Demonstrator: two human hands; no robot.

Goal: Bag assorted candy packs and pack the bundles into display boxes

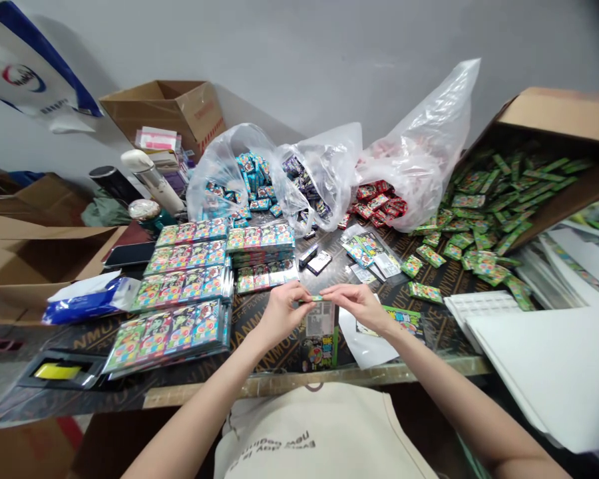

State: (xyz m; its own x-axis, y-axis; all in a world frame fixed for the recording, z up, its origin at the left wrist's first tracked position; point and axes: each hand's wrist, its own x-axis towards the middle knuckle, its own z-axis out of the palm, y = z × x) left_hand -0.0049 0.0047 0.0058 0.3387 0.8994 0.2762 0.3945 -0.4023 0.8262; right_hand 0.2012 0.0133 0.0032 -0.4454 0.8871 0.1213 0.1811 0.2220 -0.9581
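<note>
My left hand [285,311] and my right hand [362,306] meet above the front of the table, fingertips pinching opposite ends of a small green box [321,298]. Much of the box is covered by the fingers. Beneath them lies a colourful printed sleeve [320,349] with a grey panel. A white sheet [362,340] and another green printed piece [404,320] rest under my right forearm. Just beyond my hands are a small black-and-white box [319,262] and a clear packet with colourful small boxes [367,249].
Stacks of colourful four-panel packs [167,332] stand at left. Plastic bags at the back hold blue boxes [259,176], purple boxes [309,186] and red boxes [379,203]. Green boxes spill from a tipped carton [554,110]. White sheets [544,359] cover the right side.
</note>
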